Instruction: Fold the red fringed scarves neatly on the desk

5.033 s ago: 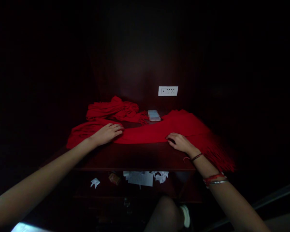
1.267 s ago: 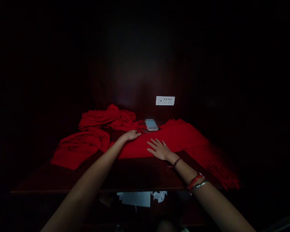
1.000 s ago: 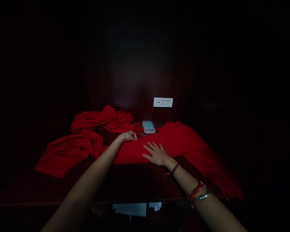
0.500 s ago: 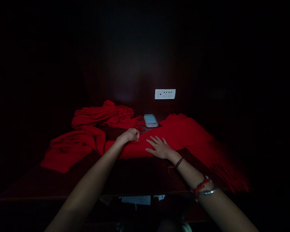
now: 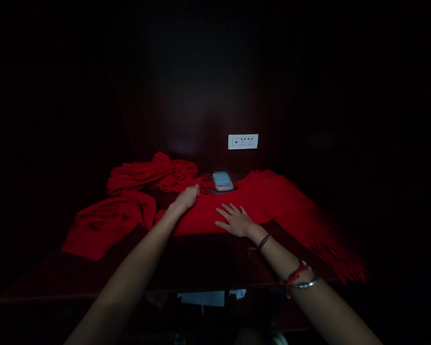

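Note:
A long red scarf (image 5: 266, 196) lies across the dark wooden tabletop (image 5: 208, 263), its fringe spreading at the right. Its left part (image 5: 107, 220) is loosely bunched. My right hand (image 5: 235, 221) rests palm down on the scarf with fingers spread. At the far edge of the cloth, my left hand (image 5: 188, 196) is closed in a pinch on the scarf; the fingertips are partly hidden. Behind it sits a second heap of red fringed cloth (image 5: 153, 175). A pixelated phone-like object (image 5: 222, 181) lies just beyond the scarf.
A white wall socket (image 5: 243, 142) is set in the dark back panel. Below the tabletop's front edge, papers (image 5: 203, 298) and a crumpled white piece (image 5: 238, 293) show on a shelf. The sides are too dark to make out.
My left hand has gone from lying on the scarf's left part to pinching its far edge, lately shifting slightly back. My right hand moved left and spread flat. The bunched left part has spread nearer.

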Motion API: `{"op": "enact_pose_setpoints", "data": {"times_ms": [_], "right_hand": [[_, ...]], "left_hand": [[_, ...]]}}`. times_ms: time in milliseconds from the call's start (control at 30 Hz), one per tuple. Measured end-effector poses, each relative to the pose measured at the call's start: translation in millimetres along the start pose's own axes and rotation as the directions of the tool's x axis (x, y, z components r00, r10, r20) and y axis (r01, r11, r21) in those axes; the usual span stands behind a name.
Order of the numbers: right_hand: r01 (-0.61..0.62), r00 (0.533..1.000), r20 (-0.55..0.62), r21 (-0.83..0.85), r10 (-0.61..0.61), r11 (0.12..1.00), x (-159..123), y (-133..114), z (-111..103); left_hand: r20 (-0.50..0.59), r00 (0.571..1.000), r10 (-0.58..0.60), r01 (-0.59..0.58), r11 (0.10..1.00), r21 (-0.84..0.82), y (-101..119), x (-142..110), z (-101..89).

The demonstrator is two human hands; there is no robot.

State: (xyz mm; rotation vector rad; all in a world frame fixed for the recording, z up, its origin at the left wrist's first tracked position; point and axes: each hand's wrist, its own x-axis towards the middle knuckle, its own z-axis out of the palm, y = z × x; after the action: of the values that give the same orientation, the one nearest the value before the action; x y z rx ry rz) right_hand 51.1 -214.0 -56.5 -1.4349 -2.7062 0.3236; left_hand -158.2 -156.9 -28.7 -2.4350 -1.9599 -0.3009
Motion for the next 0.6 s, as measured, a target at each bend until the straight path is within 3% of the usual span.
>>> {"op": "enact_pose_setpoints", "data": {"times_ms": [133,267,433,500,600], "right_hand": [[-0.012,1.000,0.003,0.002,0.012,1.000,0.3,0.8,1.1],[-0.036,0.998,0.044,0.003,0.036,0.999,1.1,0.0,0.4],[-0.006,0.999,-0.036,-0.012,0.005,1.000,-5.6,-2.6,-7.2],[0.019,1.000,-0.003,0.008,-0.019,1.000,-10.2,-2.1,-11.6],[0.012,0.986,0.166,0.042,-0.018,0.999,-15.2,-0.9,-15.9]], "left_hand": [[0.100,0.985,0.139,-0.136,0.990,-0.039,-12.6,8.0,5.3],[0.236,0.944,0.231,-0.214,0.972,-0.098,-23.0,6.5,-6.8],[0.420,0.870,0.259,-0.213,0.965,-0.153,-9.7,3.2,-25.9],[0.424,0.881,0.210,-0.153,0.974,-0.164,0.7,7.4,-24.0],[0.330,0.935,0.127,-0.075,0.983,-0.167,13.3,21.3,-11.2]]}}
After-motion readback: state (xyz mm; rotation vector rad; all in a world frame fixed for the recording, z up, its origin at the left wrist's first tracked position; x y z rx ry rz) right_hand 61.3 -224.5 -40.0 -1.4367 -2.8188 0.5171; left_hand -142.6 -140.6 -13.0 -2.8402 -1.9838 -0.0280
